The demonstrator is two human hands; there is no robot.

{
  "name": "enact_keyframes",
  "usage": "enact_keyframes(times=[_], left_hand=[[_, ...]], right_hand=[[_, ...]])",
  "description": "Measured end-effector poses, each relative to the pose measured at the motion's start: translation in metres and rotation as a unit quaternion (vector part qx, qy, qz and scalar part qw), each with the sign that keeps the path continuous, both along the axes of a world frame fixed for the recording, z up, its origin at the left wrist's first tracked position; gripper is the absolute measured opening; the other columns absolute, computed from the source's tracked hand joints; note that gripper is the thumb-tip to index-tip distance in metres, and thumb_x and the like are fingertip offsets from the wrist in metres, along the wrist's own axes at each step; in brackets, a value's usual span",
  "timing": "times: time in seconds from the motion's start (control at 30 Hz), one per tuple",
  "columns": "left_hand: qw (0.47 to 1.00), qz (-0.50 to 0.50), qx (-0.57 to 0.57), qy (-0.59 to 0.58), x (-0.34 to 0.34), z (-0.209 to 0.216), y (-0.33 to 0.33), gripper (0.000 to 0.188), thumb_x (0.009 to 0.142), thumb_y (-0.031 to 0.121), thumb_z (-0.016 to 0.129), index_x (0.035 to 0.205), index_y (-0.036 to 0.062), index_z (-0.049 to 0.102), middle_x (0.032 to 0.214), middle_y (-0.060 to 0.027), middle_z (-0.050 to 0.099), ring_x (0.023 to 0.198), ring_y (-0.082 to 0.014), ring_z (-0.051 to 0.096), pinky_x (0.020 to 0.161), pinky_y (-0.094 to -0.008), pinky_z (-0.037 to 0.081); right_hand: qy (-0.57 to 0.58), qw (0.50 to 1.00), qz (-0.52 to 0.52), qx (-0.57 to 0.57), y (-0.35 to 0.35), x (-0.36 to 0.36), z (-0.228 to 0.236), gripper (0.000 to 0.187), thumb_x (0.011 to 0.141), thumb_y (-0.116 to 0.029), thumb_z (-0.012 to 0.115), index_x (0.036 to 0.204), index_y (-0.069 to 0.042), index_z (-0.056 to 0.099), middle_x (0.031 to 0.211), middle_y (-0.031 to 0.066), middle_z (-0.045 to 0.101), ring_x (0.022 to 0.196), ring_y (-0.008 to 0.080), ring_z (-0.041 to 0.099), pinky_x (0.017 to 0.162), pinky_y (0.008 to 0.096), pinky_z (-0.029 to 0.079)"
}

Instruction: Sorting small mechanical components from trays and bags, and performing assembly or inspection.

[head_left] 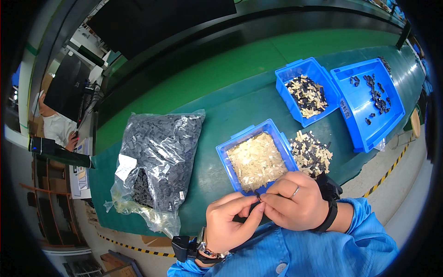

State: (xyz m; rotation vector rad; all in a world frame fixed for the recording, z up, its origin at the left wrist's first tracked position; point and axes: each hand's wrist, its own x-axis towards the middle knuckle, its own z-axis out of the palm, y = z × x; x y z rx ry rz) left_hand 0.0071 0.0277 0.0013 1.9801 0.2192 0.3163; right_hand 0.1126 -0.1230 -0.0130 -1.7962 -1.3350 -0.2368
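Note:
My left hand (230,216) and my right hand (294,201) meet at the near edge of a blue bin full of small cream-coloured strips (256,161). Thumb and fingers of both hands are pinched together around a small black piece (258,195). Most of that piece is hidden by the fingertips, so its exact kind does not show. A loose pile of mixed black and cream pieces (312,154) lies on the table just beyond my right hand. To the left of the bin rests a large clear plastic bag (161,157), filled with small dark grey parts and open toward me.
Farther right, a blue bin (308,121) holds mixed black and cream pieces. Beside it, a wider blue tray (362,134) contains scattered black parts. All stand on a green tabletop (212,134). At far left, another person (57,127) sits near a black monitor (69,85).

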Motion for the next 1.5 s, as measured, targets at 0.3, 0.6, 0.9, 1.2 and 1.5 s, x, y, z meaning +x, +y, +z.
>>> enact_keyframes(times=[0.3, 0.6, 0.9, 1.2, 1.5], left_hand=[[0.999, 0.02, -0.025, -0.002, -0.004, -0.004, 0.002, 0.005, 0.079, -0.006, 0.066, 0.083, -0.0078, 0.067, 0.064, -0.0061, 0.057, 0.055, -0.0089, 0.05, 0.051, -0.0231, 0.038], [0.999, -0.036, 0.032, 0.008, -0.008, 0.0, 0.008, 0.007, 0.078, -0.003, 0.066, 0.084, -0.0056, 0.066, 0.068, -0.0076, 0.059, 0.054, -0.0129, 0.056, 0.051, -0.0259, 0.044], [0.996, -0.047, 0.081, 0.0, -0.012, 0.003, 0.01, 0.011, 0.079, 0.0, 0.067, 0.09, -0.0028, 0.068, 0.067, -0.008, 0.057, 0.056, -0.021, 0.055, 0.052, -0.0325, 0.043], [0.89, 0.317, 0.316, 0.084, -0.062, 0.042, 0.083, 0.01, 0.081, -0.003, 0.06, 0.085, -0.0036, 0.069, 0.07, -0.0125, 0.062, 0.063, -0.0206, 0.059, 0.059, -0.0307, 0.044], [0.817, 0.316, 0.478, 0.063, -0.056, -0.015, 0.152, 0.017, 0.073, -0.005, 0.069, 0.09, -0.0019, 0.07, 0.085, -0.0193, 0.066, 0.082, -0.036, 0.062, 0.076, -0.0413, 0.049]], right_hand=[[0.074, 0.996, 0.048, 0.0, 0.001, 0.0, -0.002, 0.021, 0.068, -0.004, 0.074, 0.089, -0.003, 0.07, 0.084, 0.0049, 0.062, 0.073, 0.0233, 0.061, 0.062, 0.0327, 0.05], [0.204, 0.976, 0.06, -0.043, 0.003, 0.0, 0.001, 0.012, 0.076, -0.003, 0.07, 0.088, -0.002, 0.069, 0.081, 0.0098, 0.064, 0.073, 0.0276, 0.063, 0.065, 0.0361, 0.052], [0.222, 0.971, 0.065, -0.057, 0.005, -0.005, 0.003, 0.012, 0.072, 0.003, 0.067, 0.08, -0.004, 0.061, 0.077, 0.0104, 0.061, 0.072, 0.0299, 0.061, 0.068, 0.0379, 0.049], [0.234, 0.972, 0.012, 0.027, -0.006, -0.001, 0.001, 0.01, 0.072, 0.003, 0.067, 0.077, -0.003, 0.06, 0.076, 0.0116, 0.061, 0.067, 0.0257, 0.058, 0.062, 0.0326, 0.045], [0.218, 0.974, 0.062, 0.019, 0.002, -0.005, 0.001, 0.012, 0.07, 0.003, 0.071, 0.078, -0.002, 0.063, 0.076, 0.0095, 0.062, 0.066, 0.0252, 0.059, 0.06, 0.0331, 0.046]])
